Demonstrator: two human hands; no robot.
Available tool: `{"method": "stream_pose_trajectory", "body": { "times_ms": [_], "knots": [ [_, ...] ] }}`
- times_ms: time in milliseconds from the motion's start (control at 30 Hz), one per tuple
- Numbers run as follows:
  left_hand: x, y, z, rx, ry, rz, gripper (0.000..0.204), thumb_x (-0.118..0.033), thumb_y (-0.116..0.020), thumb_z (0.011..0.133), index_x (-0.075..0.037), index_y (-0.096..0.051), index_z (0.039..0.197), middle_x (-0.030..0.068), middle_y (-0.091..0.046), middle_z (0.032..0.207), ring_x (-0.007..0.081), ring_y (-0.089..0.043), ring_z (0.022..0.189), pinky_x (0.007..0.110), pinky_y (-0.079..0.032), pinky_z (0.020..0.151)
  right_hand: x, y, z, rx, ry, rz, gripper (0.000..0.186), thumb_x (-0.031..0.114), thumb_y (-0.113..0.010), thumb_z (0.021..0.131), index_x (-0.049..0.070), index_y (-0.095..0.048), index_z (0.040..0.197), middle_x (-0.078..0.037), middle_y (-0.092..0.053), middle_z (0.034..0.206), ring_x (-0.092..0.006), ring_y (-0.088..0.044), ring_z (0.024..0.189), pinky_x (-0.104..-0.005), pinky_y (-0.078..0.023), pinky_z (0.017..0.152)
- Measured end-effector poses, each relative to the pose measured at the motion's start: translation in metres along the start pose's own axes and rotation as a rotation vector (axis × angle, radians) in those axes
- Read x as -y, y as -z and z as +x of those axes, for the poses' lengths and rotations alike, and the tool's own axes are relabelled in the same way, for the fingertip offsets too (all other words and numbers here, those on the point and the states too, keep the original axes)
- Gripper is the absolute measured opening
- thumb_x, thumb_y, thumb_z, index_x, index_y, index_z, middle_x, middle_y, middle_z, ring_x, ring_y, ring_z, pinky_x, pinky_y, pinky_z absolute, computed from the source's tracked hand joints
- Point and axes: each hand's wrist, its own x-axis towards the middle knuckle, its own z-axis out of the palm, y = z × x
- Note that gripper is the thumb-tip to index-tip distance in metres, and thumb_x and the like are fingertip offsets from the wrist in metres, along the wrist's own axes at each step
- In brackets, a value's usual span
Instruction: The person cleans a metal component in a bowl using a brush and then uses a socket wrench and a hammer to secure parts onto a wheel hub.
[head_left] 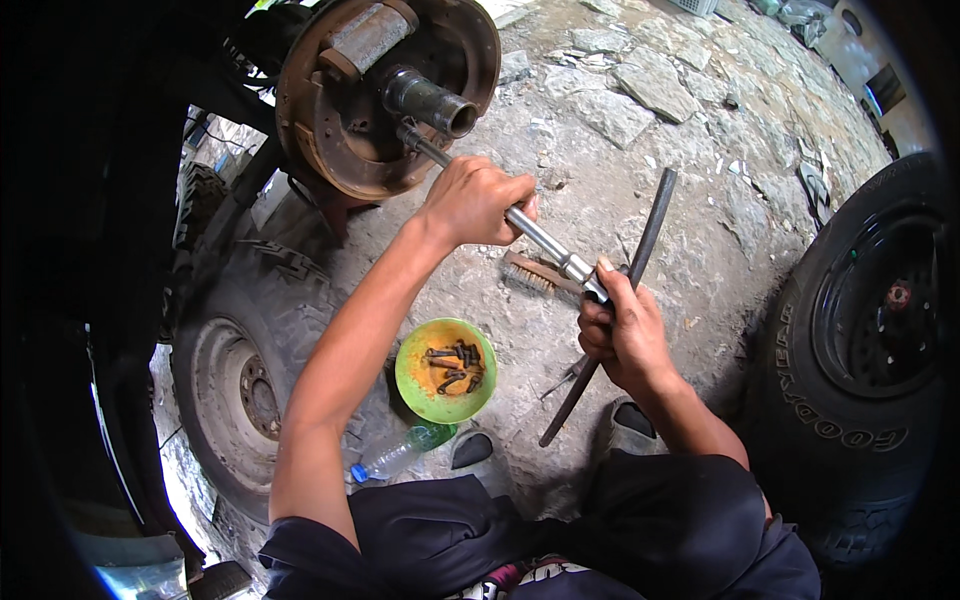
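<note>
A rusty wheel hub backing plate (330,140) with a steel spindle (425,100) is at the top left. A long steel extension bar (545,238) runs from a fitting on the plate, just below the spindle, down to the right. My left hand (480,200) is wrapped round its middle. My right hand (625,330) grips the bar's lower end, where a dark rod or pipe (651,217) crosses it. A wooden-backed wire brush (535,268) lies beneath the bar. A green bowl (420,395) holds several dark, rusty small parts (450,365).
A loose tyre (805,380) stands at the right, another wheel (205,380) at the left. A plastic bottle (395,455) lies near my feet. A sandal (815,195) and broken stone slabs (650,85) are on the rough ground. Dark vehicle bodywork fills the left edge.
</note>
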Motion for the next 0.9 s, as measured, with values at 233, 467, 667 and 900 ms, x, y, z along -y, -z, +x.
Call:
{"method": "stream_pose_trajectory", "body": {
  "times_ms": [233, 467, 667, 900],
  "knots": [
    [0.007, 0.002, 0.0, 0.064, -0.001, 0.046, 0.012, -0.009, -0.071, 0.062, -0.015, -0.065, 0.071, 0.0053, -0.059, 0.052, 0.0246, -0.062, 0.049, 0.035, -0.048, 0.051, -0.001, -0.002, 0.003, 0.019, 0.015, 0.006, 0.041, 0.038, -0.048, 0.101, 0.011, -0.044, 0.07, 0.004, -0.036, 0.054, -0.0068, -0.03, 0.039, -0.0259, -0.021, 0.038],
    [0.016, 0.007, 0.009, 0.004, -0.04, 0.043, 0.011, -0.012, -0.072, 0.065, -0.013, -0.064, 0.071, 0.0071, -0.059, 0.052, 0.0249, -0.062, 0.049, 0.034, -0.047, 0.048, 0.011, -0.004, 0.01, -0.032, 0.359, -0.401, 0.043, 0.038, -0.047, 0.102, 0.005, -0.06, 0.078, 0.004, -0.044, 0.051, -0.0051, -0.038, 0.041, -0.0233, -0.027, 0.039],
    [0.011, 0.005, 0.007, -0.041, -0.021, 0.072, 0.015, -0.019, -0.07, 0.076, -0.01, -0.059, 0.07, 0.0075, -0.058, 0.055, 0.026, -0.06, 0.052, 0.036, -0.046, 0.053, 0.008, -0.008, 0.015, -0.042, 0.326, -0.263, 0.043, 0.033, -0.047, 0.103, 0.008, -0.054, 0.069, 0.004, -0.044, 0.05, -0.0045, -0.038, 0.04, -0.0237, -0.027, 0.038],
    [-0.029, -0.012, 0.019, -0.074, 0.011, 0.04, 0.028, -0.021, -0.065, 0.083, -0.009, -0.053, 0.062, 0.0066, -0.054, 0.054, 0.0256, -0.057, 0.051, 0.036, -0.045, 0.054, 0.02, -0.009, 0.011, -0.044, 0.372, -0.335, 0.041, 0.032, -0.049, 0.102, 0.009, -0.054, 0.069, 0.005, -0.043, 0.05, -0.0041, -0.037, 0.039, -0.0222, -0.026, 0.037]
  ]
}}
